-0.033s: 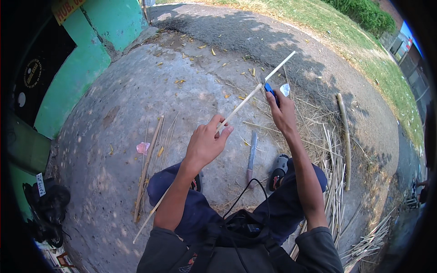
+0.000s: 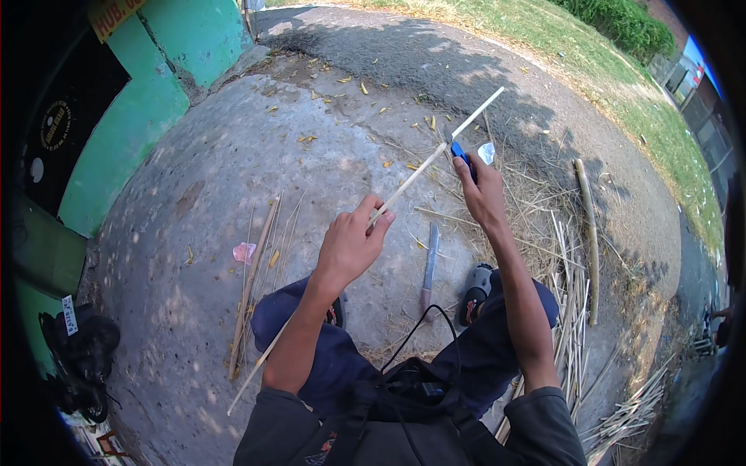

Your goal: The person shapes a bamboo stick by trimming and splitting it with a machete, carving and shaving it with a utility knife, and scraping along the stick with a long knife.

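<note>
A long, thin pale bamboo strip slants from beside my left thigh up to the far right. My left hand is closed on it near its middle, thumb and fingers pinching it. In my right hand is a blue utility knife, its short blade against the strip well beyond my left hand. The knife's handle is mostly hidden in my fingers. Between my feet lies a large knife with a brownish handle, flat on the concrete, touched by neither hand.
Several split strips lie piled beside my right leg, with shavings beyond. A thicker bamboo pole lies farther right. Left of my legs are thin sticks and a pink scrap. A green wall stands at left.
</note>
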